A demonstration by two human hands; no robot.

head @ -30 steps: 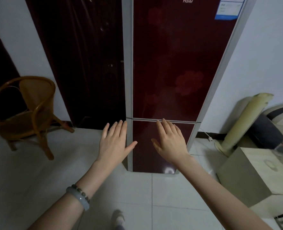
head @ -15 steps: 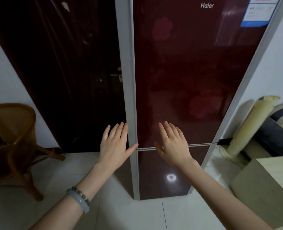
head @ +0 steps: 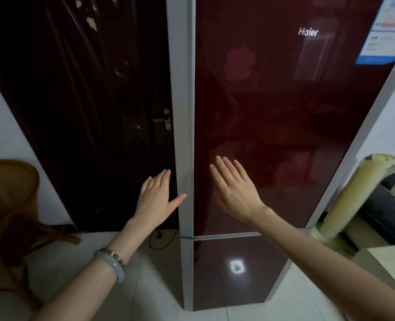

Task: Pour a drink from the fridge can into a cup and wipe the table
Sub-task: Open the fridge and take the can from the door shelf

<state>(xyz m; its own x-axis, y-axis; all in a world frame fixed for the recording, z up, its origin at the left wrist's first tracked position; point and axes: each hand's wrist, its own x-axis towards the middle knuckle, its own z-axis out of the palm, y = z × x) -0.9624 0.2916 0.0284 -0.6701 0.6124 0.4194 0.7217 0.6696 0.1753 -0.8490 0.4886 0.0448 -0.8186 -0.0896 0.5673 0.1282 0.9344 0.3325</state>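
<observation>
A tall dark red fridge (head: pixel 284 117) with grey edges stands right in front of me, both of its doors closed. My left hand (head: pixel 156 200) is raised with fingers spread, its thumb just at the fridge's grey left edge. My right hand (head: pixel 234 191) is held flat and open in front of the upper door, above the seam between the two doors. Neither hand holds anything. No can, cup or table is in view.
A dark wooden room door (head: pixel 87 107) with a metal handle is left of the fridge. A rattan chair (head: pixel 8 205) stands at the far left. A rolled yellowish mat (head: pixel 354 195) and a pale box (head: pixel 386 262) sit at the right on the tiled floor.
The view has tilted up and come closer to the fridge. Both hands have risen from the door seam to the upper door's level, the right one higher.
</observation>
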